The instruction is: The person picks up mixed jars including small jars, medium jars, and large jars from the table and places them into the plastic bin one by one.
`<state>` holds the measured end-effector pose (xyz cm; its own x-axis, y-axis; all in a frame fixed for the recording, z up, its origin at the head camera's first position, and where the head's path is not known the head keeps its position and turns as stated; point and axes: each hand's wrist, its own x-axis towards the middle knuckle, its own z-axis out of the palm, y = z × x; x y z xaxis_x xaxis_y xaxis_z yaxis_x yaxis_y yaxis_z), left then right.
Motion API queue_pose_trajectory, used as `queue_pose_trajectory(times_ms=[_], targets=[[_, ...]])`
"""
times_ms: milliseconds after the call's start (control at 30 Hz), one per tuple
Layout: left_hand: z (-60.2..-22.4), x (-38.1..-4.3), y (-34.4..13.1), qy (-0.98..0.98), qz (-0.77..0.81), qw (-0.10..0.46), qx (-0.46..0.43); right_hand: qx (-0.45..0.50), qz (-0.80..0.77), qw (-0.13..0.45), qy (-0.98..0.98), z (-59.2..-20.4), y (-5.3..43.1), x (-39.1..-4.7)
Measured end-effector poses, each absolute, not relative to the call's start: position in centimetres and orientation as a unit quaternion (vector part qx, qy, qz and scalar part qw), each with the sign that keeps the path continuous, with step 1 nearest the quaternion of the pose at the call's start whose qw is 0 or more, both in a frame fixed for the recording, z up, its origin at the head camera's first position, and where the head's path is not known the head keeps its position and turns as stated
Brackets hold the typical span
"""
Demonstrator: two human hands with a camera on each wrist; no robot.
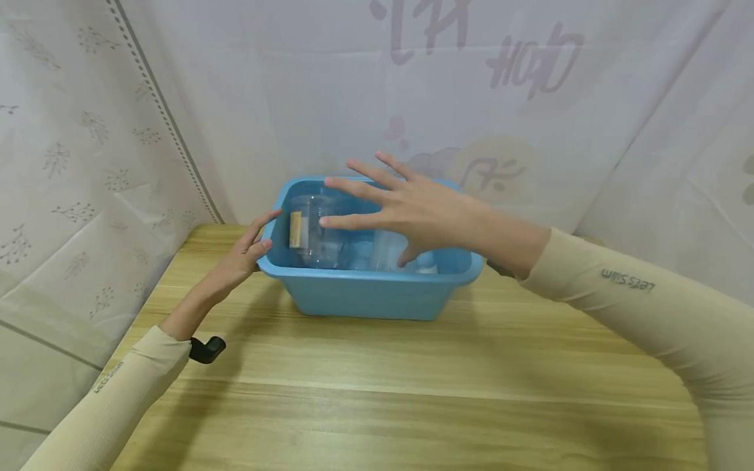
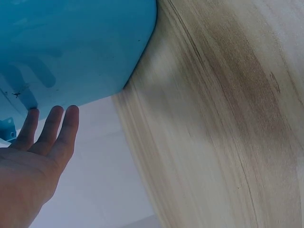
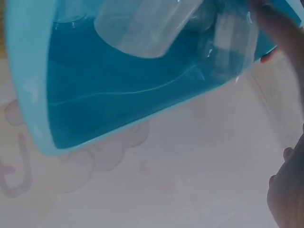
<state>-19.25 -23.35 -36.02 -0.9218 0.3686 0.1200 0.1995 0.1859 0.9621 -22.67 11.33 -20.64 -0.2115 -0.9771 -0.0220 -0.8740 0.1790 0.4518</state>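
Observation:
A light blue plastic basin (image 1: 368, 296) stands on the table with clear containers inside. At its left end, my left hand (image 1: 240, 261) touches the rim, with thumb and index finger near the top edge. The left wrist view shows three straight fingers (image 2: 61, 130) against the basin's outer wall. My right hand (image 1: 427, 212) is spread wide over the basin's opening, holding nothing. Below its fingertips, a transparent jar (image 1: 321, 239) with a yellow label lies at the left. A frosted translucent container (image 3: 137, 33) lies beside it, partly covered by my right hand in the head view.
The wooden table (image 1: 377, 392) extends in front of the basin. Behind hangs a pale printed curtain (image 1: 294, 85), close to the basin's far rim. Another curtain with leaf sprigs (image 1: 76, 157) hangs at the left. A black wrist mount (image 1: 207, 350) sticks out from my left sleeve.

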Motion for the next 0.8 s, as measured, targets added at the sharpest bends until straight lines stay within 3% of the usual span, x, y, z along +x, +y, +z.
queue_pose_trajectory(times_ms=[633,800], targets=[[-35.8,-19.2,-23.4,0.767,0.608,0.071,0.19,0.58,-0.039,0.148,-0.8,-21.3,17.5,-23.9],[-35.8,-19.2,-23.6,0.784,0.582,0.072,0.203,0.552,-0.005,0.121,-0.825,-22.2,20.3,-24.1]])
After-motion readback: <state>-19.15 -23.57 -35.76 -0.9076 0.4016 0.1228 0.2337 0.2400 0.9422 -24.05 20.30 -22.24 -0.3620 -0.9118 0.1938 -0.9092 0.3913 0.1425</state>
